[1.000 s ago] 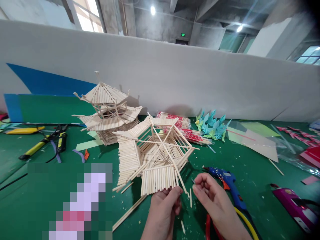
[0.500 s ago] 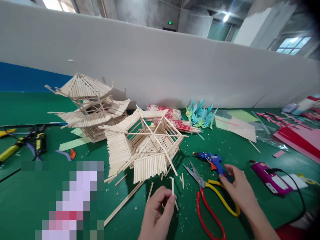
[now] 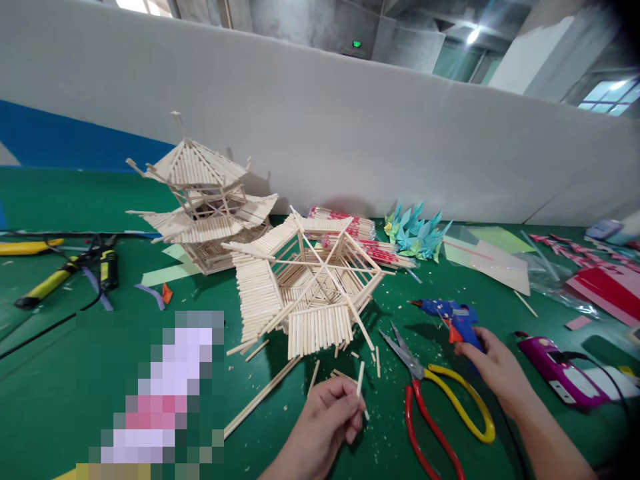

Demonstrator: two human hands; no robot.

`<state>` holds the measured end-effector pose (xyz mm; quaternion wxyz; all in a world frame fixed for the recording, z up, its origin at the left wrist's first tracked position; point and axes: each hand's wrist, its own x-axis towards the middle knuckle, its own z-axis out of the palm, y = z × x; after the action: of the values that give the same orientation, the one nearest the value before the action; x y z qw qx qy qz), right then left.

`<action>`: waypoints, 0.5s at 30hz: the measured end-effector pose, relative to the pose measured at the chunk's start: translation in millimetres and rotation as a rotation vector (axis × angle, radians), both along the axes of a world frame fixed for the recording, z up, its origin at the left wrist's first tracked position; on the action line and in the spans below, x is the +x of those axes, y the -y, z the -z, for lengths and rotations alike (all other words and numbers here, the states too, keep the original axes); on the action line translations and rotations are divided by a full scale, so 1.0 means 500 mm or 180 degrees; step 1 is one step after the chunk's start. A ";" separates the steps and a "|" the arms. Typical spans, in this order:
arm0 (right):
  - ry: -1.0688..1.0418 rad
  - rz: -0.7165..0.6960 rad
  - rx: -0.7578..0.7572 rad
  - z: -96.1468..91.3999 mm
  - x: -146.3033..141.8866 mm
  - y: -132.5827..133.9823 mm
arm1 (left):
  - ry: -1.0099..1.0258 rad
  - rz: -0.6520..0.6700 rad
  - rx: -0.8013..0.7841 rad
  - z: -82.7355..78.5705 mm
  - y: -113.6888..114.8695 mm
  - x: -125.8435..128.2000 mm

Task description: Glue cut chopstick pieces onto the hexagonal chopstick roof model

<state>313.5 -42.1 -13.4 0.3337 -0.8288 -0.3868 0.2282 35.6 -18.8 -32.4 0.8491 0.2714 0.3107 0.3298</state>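
My left hand (image 3: 333,413) pinches a short wooden stick (image 3: 361,379), held upright between thumb and fingers. At the right, my right hand (image 3: 497,367) is closed around the handle of a blue glue gun (image 3: 463,319), whose nozzle points left; a shadow shows beneath it. Between the hands lie scissors (image 3: 416,371) with one red and one yellow handle, blades parted. Beyond my left hand stands an open-topped wooden-stick model (image 3: 320,330) with crossing beams and roof panels on some sides. Loose sticks (image 3: 263,397) lie before it.
A tiered stick pagoda (image 3: 200,223) stands back left. Pliers (image 3: 107,263) lie at the left. Packaged sticks (image 3: 385,250) and blue folded-paper pieces (image 3: 415,230) sit by the white partition (image 3: 320,127). A purple device (image 3: 555,373) with a cable is at right. A blurred patch hides the lower left.
My right hand has closed around the glue gun's handle and lifted it off the table. The stick in my left hand has stayed pinched. The view has shifted slightly left.
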 end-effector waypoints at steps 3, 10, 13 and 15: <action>-0.0705 -0.0210 0.0171 -0.045 -0.034 0.017 | 0.0076 0.0036 -0.0163 0.008 -0.001 0.002; -0.1898 -0.0529 0.0533 -0.114 -0.123 0.034 | 0.0022 0.0259 -0.0020 0.043 -0.005 0.001; -0.0957 -0.1040 0.0371 -0.119 -0.147 0.034 | -0.0116 0.0368 0.0102 0.048 -0.007 -0.004; -0.0270 -0.1040 0.0453 -0.125 -0.162 0.035 | -0.0214 0.0411 0.0180 0.048 -0.009 -0.006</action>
<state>232.2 -59.6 48.8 0.3661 -0.7188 -0.5171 0.2862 32.5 -14.1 -56.6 0.8497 0.3256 0.3115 0.2737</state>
